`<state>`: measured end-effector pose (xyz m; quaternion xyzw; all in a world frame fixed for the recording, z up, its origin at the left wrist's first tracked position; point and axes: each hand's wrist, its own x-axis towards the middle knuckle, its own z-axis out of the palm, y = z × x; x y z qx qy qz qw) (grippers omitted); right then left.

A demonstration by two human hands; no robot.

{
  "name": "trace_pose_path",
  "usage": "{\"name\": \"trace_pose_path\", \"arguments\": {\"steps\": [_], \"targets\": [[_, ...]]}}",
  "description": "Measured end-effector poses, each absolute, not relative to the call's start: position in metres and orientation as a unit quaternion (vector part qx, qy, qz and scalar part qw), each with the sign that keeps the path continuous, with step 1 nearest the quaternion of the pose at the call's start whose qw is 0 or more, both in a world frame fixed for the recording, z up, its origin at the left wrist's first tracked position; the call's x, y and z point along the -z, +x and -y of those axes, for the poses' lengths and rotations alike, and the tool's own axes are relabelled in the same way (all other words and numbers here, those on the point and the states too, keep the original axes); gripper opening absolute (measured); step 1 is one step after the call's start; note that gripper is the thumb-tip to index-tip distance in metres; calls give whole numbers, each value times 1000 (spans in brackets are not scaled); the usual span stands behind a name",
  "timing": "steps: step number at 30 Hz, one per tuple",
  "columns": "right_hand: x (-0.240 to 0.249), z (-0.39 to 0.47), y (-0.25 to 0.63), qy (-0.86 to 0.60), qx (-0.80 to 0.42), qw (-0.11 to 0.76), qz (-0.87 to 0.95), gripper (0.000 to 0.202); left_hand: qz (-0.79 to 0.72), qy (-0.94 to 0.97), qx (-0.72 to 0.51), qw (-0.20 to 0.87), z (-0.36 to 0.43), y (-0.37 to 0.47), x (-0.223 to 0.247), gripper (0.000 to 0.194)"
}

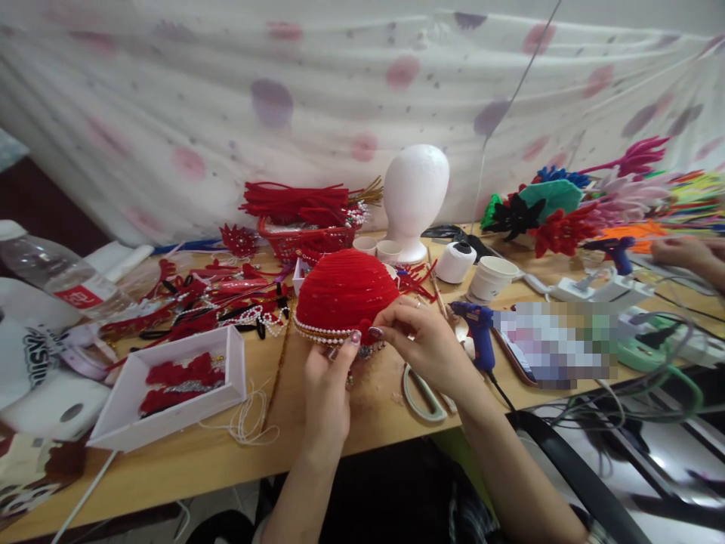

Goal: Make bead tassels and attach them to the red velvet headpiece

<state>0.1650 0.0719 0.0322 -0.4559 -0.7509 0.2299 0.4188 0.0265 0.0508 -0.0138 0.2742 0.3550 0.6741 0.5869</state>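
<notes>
A domed red cap with ridged covering and a band of white beads along its lower rim is held over the table. My left hand grips the rim from the front, thumb on the beads. The fingers of my right hand are pinched together at the rim's right front, beside a small red piece. Whether that piece is attached or only held is unclear. Small dangling ornaments hang between my hands, partly hidden by the fingers.
Scissors, a blue glue gun and a phone lie right. A white foam head stands behind. A white box and bottle are left. Another person's hand is far right.
</notes>
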Motion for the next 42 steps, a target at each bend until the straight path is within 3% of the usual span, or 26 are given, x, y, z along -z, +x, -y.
{"name": "trace_pose_path", "arguments": {"steps": [3, 12, 23, 35, 42], "targets": [[-38, -76, 166, -440, -217, 400, 774, 18, -367, 278, -675, 577, -54, 27, 15, 43], [-37, -79, 160, -424, -181, 410, 787, 19, -358, 274, -679, 579, -55, 25, 14, 35], [-38, -93, 168, -413, -248, 410, 775, 13, -343, 202, -654, 643, -59, 15, 3, 28], [-42, -100, 180, -397, -293, 367, 788, 10, -315, 257, -646, 647, -61, 11, 7, 25], [-49, -100, 177, -409, -265, 347, 801, 10, -320, 277, -655, 625, -60, 19, 5, 37]]}}
